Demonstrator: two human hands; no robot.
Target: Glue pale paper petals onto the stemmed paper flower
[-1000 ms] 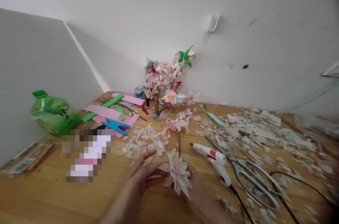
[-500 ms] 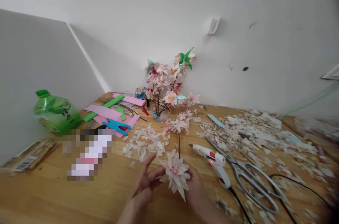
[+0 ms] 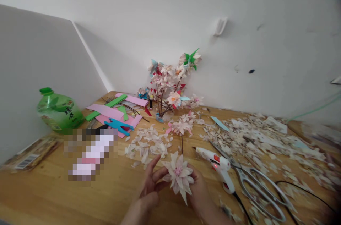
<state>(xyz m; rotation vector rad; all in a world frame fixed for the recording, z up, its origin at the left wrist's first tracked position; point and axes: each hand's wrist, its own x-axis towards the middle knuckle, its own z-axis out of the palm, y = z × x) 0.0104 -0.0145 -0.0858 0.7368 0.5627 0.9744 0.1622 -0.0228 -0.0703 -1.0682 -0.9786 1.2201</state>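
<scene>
A pale handmade flower with pointed petals and a pink centre faces me, low in the middle. My right hand is closed on it from behind at the right; its fingertips are hidden by the petals. My left hand is beside the flower's left edge, index finger raised, fingers apart, other fingertips reaching the petals. A thin brown stem runs away behind the flower towards a second pale pink blossom. Loose petals lie scattered just beyond my left hand.
To the right lie a white glue gun with its red light lit, and large scissors. Dried petals cover the right side. Behind stands a vase of flowers. Paper strips and a green bottle are at left.
The whole view has shifted slightly, so things sit a little further right. Both hands stay at the flower, with no clear change of grip.
</scene>
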